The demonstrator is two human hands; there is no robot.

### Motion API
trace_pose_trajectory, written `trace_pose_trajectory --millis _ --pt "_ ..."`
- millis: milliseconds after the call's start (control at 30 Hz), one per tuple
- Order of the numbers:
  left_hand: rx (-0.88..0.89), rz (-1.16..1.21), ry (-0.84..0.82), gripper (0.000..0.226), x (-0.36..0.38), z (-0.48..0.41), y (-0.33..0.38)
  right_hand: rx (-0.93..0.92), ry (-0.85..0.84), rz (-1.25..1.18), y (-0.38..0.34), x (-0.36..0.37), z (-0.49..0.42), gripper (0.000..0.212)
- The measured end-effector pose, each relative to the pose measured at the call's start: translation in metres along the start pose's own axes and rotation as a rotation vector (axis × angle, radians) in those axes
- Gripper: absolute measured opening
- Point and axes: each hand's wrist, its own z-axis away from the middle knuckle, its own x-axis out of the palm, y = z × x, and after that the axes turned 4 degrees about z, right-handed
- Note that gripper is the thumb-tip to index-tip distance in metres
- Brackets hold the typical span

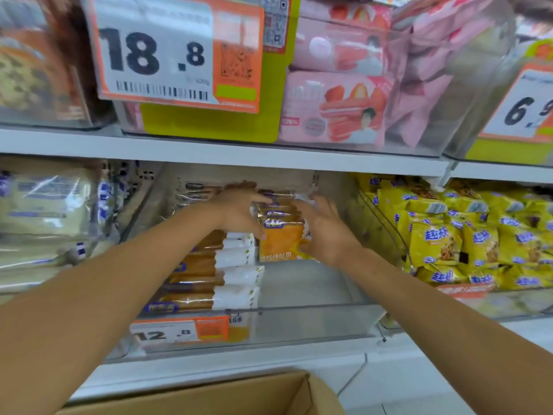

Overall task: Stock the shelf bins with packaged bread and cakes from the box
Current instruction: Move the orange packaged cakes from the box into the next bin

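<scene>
Both my hands reach into the clear middle shelf bin [314,322]. A small stack of orange toast bread packs [279,235] stands upright at the back of the bin. My left hand [239,211] grips the stack from its left and top, thumb curled at the front. My right hand [326,229] presses against the stack's right side with fingers spread. A row of bread packs with white ends [215,274] fills the bin's left half. The cardboard box [227,396] sits below at the frame's bottom edge; its contents are hidden.
An orange 12.8 price tag [179,332] hangs on the bin front. Yellow snack packs [466,244] fill the bin to the right, pale bread bags [45,211] the left. Pink strawberry cake packs [338,106] and an 18.8 tag [176,52] sit on the upper shelf.
</scene>
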Motion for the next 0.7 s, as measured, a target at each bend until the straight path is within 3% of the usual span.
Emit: trace_pose_trajectory --millis 167,267,367,500,600,700 --pt "0.085 0.180 0.021 0.072 0.007 0.000 -0.013 -0.058 -0.064 -0.016 0.009 0.010 -0.004 0.102" --pt "0.087 0.140 0.044 0.060 0.009 -0.002 -0.019 -0.061 -0.045 -0.039 0.013 0.014 -0.008 0.101" --pt "0.069 0.029 0.094 0.057 0.014 -0.002 -0.020 -0.050 -0.073 0.005 0.013 0.011 -0.007 0.103" --pt "0.072 0.206 0.127 0.065 0.011 0.013 -0.015 0.019 -0.130 0.027 0.007 -0.007 0.003 0.107" --pt "0.078 0.323 0.258 0.050 0.009 0.044 -0.007 0.029 -0.020 -0.085 -0.010 -0.020 0.019 0.087" --pt "0.037 0.325 0.384 0.017 0.008 0.087 0.006 -0.023 0.141 -0.220 -0.044 -0.028 0.042 0.050"
